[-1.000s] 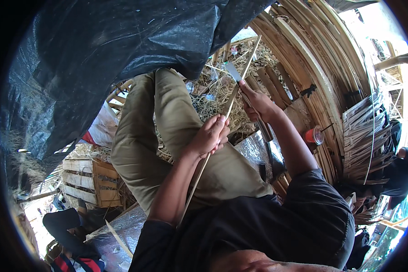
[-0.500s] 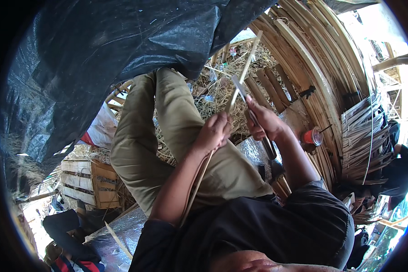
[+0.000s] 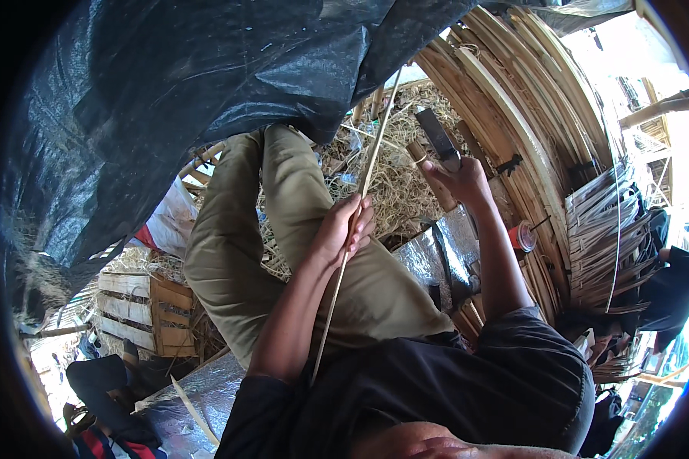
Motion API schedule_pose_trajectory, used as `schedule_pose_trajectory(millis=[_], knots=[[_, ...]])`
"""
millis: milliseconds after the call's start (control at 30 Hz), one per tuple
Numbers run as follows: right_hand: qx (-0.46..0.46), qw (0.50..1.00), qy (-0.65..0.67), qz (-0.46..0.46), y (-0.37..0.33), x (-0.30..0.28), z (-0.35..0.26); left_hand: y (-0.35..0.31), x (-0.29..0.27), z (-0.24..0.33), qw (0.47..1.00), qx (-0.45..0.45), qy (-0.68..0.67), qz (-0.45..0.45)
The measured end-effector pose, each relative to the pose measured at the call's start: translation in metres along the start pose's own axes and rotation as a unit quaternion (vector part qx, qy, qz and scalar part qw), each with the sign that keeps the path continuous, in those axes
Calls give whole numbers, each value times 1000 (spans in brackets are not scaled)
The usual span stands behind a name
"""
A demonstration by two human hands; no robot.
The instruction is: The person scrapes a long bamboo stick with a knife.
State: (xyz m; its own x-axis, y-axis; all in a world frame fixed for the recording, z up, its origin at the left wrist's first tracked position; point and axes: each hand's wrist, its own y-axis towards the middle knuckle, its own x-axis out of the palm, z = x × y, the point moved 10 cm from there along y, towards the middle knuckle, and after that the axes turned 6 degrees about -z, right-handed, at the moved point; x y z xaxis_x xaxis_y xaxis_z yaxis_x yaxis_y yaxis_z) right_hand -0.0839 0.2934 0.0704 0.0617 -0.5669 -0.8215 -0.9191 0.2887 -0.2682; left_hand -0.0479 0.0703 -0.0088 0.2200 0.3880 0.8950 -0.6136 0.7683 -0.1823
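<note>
A long, thin strip of split bamboo [image 3: 377, 145] slants up and away from my body, its near end by my dark shirt. My left hand [image 3: 346, 229] is closed around its middle, above my right thigh in olive trousers [image 3: 383, 294]. To the right, my right hand [image 3: 467, 183] grips a knife [image 3: 438, 136] with a broad, dark blade pointing up and left. The blade stands apart from the strip. My right fingers and palm hide the knife's handle.
Tall bundled bamboo slats [image 3: 513, 115] curve along the right, with a red cup [image 3: 523, 236] beside them. Dry shavings [image 3: 406, 191] litter the ground ahead. A dark tarp [image 3: 207, 69] hangs at upper left. A wooden crate [image 3: 145, 310] stands at left, near another person's dark clothing.
The knife has come away from the strip, moving right and upward, and its broad side now shows. My left hand has shifted slightly left, and the strip stands more upright.
</note>
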Motion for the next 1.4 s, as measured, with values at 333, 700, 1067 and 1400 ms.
schedule_pose_trajectory(millis=[333, 700, 1067, 1400], knots=[[46, 998, 34, -28, 33, 26, 2, 0, -3, -7, 998, -50, 6, 34], [-1, 997, -78, -18, 87, 37, -34, -1, 2, -7, 991, -58, 115, 34], [-111, 991, -45, 57, 60, 51, -37, -9, 4, -7, 995, -60, 76, -8], [-33, 999, 16, -2, 65, 49, -38, -17, 2, -5, 999, -40, -9, -16]])
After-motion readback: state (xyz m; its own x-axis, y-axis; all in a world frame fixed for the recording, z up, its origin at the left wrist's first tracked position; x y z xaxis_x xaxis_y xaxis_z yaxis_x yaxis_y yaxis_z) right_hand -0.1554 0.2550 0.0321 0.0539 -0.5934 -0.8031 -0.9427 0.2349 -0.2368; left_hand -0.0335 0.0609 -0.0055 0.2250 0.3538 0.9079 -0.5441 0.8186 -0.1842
